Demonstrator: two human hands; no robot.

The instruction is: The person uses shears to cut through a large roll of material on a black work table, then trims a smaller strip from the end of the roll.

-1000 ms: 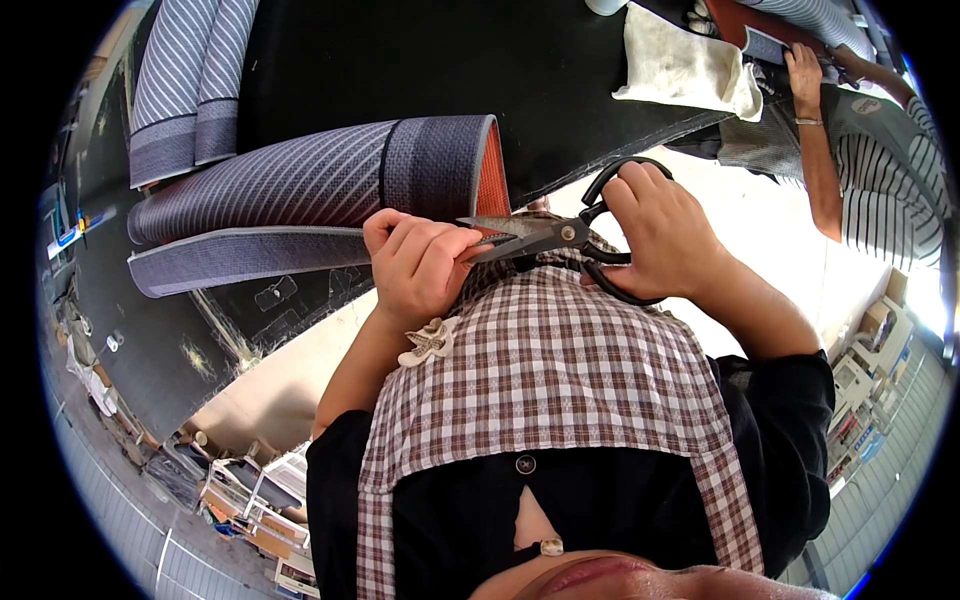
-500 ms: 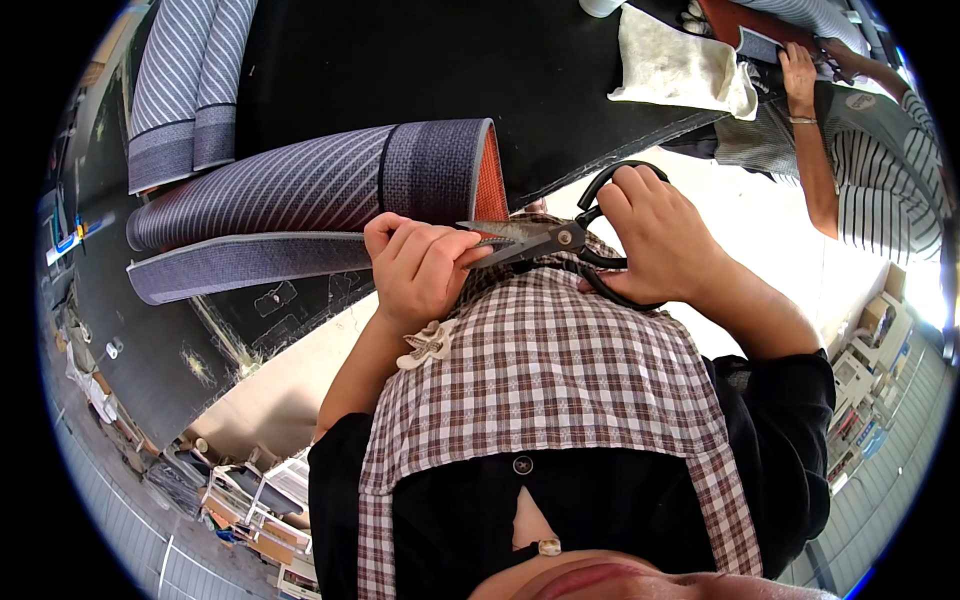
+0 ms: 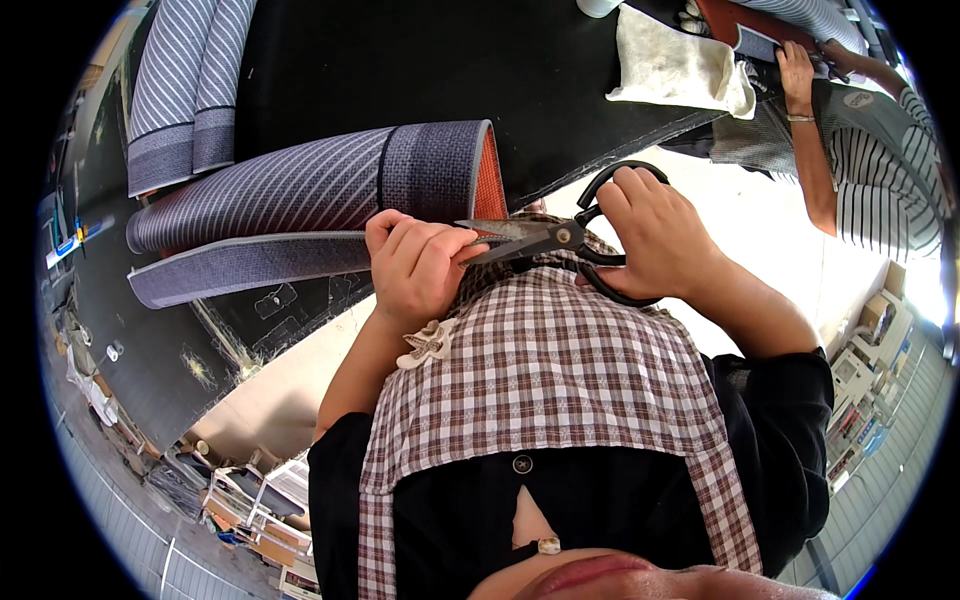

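A grey striped mat (image 3: pixel 290 190) with an orange-red underside lies curled over at the table's near edge. My left hand (image 3: pixel 418 268) is closed on the mat's near edge, fingertips beside the scissor blades. In my right hand (image 3: pixel 660 235) is a pair of black-handled scissors (image 3: pixel 535 240), with fingers and thumb through the two loops. The blades are parted and point left, with the mat's edge between them near my left fingertips. What exactly lies between the blades is partly hidden by those fingers.
Two more rolled mats (image 3: pixel 195 90) lie at the far left of the black table (image 3: pixel 420 60). A whitish cloth (image 3: pixel 675 65) rests near the table's right edge. At the upper right a co-worker in a striped sleeve (image 3: pixel 885 185) handles another mat.
Hardly anything differs. The mat's near left end has dropped slightly, and my hands and the scissors keep almost the same place, blades still parted.
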